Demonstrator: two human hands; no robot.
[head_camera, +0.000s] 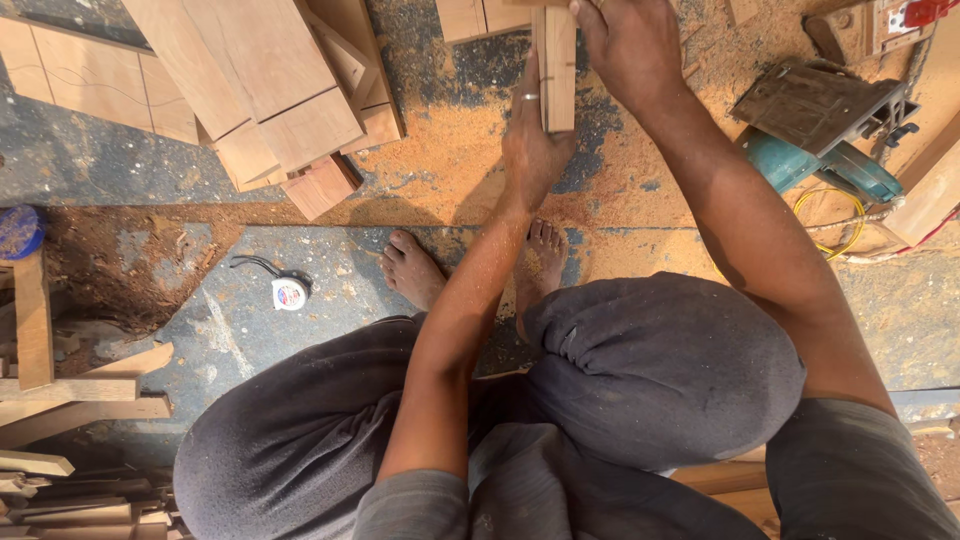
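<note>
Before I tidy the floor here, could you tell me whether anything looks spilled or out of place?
Orange sawdust is spread over the floor around the wooden strip both hands hold. A tape measure lies loose by the left foot.

Wood strip (555, 65): pale sawn timber, matt, smooth-faced, unfinished.
Boards (270, 85), left of the strip: same raw wood, planed flat, dry and dull; end grain slightly darker.
Floor (200, 300): grey concrete, rough and pitted, coated around the strip with fine orange sawdust.
Power tool (830, 125), right of the strip: dull, dust-caked metal plate over a glossy teal plastic body; yellow plastic-sheathed cord.
Tape measure (289, 293), lower left of the strip: shiny white plastic case, black cord loop.
Ring (529, 97), beside the strip: bright polished metal.
Trousers (640, 370): grey woven cloth, matt, dusty.
</note>
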